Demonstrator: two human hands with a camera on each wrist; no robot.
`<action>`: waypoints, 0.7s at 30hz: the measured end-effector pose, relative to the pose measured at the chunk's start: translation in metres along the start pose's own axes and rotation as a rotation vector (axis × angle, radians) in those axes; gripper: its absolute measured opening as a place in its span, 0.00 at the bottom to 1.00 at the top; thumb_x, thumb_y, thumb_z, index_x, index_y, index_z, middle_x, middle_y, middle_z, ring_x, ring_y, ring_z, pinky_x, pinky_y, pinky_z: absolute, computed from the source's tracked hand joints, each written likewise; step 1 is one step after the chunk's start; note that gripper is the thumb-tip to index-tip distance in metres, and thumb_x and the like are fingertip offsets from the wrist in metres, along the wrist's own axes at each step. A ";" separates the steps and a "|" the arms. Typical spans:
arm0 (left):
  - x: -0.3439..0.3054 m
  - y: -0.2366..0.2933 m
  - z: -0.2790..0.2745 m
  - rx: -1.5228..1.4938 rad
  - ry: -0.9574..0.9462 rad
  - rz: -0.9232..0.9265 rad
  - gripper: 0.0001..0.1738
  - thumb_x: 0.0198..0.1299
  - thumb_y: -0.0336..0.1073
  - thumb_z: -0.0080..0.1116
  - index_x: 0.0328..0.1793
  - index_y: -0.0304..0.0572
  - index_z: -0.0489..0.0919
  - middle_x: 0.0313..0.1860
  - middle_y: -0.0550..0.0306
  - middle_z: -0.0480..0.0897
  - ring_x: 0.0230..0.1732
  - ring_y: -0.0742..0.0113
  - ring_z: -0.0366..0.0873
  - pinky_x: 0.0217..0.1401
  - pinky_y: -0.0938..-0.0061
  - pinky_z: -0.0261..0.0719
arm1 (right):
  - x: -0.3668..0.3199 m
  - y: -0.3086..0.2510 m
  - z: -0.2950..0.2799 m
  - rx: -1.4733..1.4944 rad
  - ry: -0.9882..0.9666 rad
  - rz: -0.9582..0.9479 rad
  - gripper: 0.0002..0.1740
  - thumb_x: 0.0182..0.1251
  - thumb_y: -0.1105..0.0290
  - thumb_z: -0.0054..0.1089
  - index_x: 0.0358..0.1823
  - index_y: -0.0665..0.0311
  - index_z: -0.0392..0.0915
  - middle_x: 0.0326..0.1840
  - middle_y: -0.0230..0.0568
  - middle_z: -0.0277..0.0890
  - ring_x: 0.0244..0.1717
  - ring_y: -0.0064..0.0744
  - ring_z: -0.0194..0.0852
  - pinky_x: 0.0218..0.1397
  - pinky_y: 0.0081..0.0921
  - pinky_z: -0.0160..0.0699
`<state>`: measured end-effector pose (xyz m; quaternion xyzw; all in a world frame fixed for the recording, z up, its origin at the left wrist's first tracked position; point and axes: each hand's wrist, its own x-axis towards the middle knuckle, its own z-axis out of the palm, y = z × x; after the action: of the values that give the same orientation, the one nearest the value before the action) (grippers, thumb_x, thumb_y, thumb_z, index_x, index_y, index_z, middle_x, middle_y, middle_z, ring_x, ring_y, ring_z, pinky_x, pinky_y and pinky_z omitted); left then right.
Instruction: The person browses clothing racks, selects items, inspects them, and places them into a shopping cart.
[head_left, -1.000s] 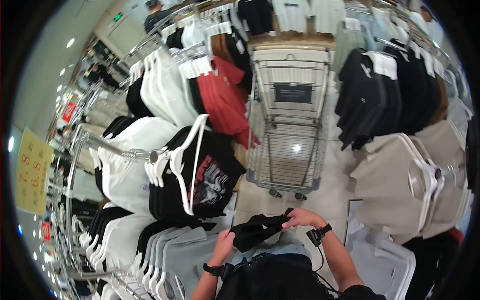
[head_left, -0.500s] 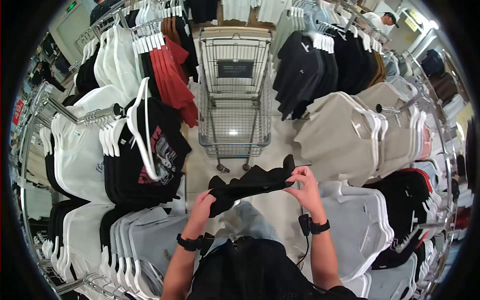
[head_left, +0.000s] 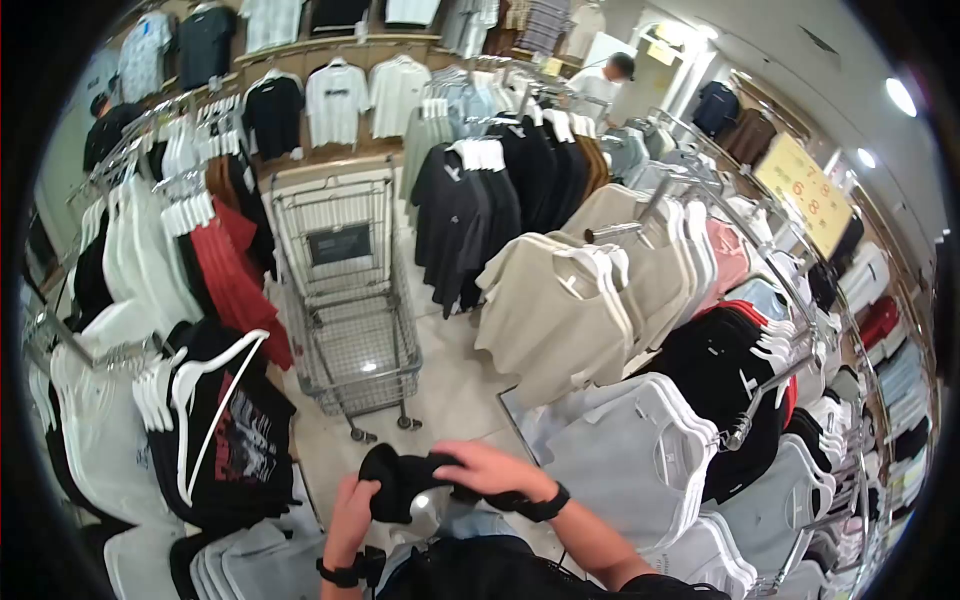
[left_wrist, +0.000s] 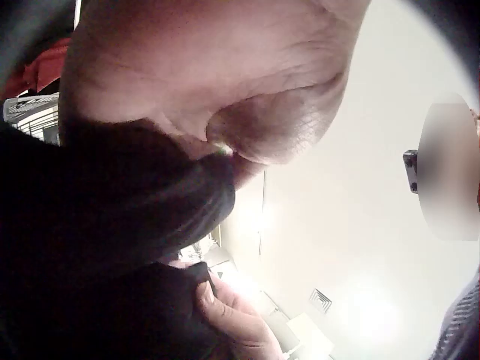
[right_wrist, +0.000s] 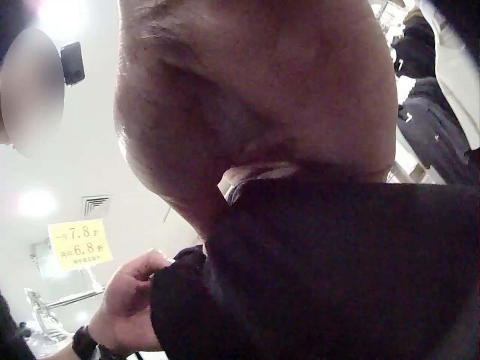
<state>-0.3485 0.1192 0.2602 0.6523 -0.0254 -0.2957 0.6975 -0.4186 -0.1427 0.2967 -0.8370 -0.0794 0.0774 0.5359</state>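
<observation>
A black cloth garment (head_left: pixel 392 484) is bunched between the two hands in front of the body. The left hand (head_left: pixel 350 515) pinches its left end, thumb on top. At the other end the right hand (head_left: pixel 492 470) grips the fabric, its fingers partly hidden. In the left wrist view the dark cloth (left_wrist: pixel 97 210) runs from the left hand (left_wrist: pixel 217 75) down to the right hand (left_wrist: pixel 238 322). The right wrist view has the cloth (right_wrist: pixel 352 262) hanging below the right hand (right_wrist: pixel 255 90), with the left hand (right_wrist: pixel 131 304) holding its far edge.
A wire shopping cart (head_left: pixel 352 345) stands ahead on the tiled floor. Racks flank it: black printed shirts (head_left: pixel 240 430) with a bare white hanger (head_left: pixel 188 400) at left, beige tops (head_left: pixel 550 310) and grey tops (head_left: pixel 630 460) at right. A person (head_left: pixel 600 82) is at the back.
The head view has turned right, so the cart appears further left. The hands have come closer together, and the cloth, stretched between them half a second ago, is now bunched.
</observation>
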 end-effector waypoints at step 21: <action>0.087 0.014 0.176 0.310 -0.600 -0.157 0.12 0.68 0.30 0.67 0.53 0.30 0.83 0.38 0.60 0.86 0.38 0.77 0.82 0.41 0.79 0.81 | -0.060 0.135 -0.067 0.126 -0.011 0.005 0.48 0.49 0.37 0.79 0.53 0.77 0.77 0.41 0.62 0.84 0.43 0.56 0.84 0.46 0.42 0.79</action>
<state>-0.3455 -0.0772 0.2688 0.6345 -0.2236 -0.5195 0.5268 -0.4561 -0.2711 0.2047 -0.8014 -0.0750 0.0881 0.5868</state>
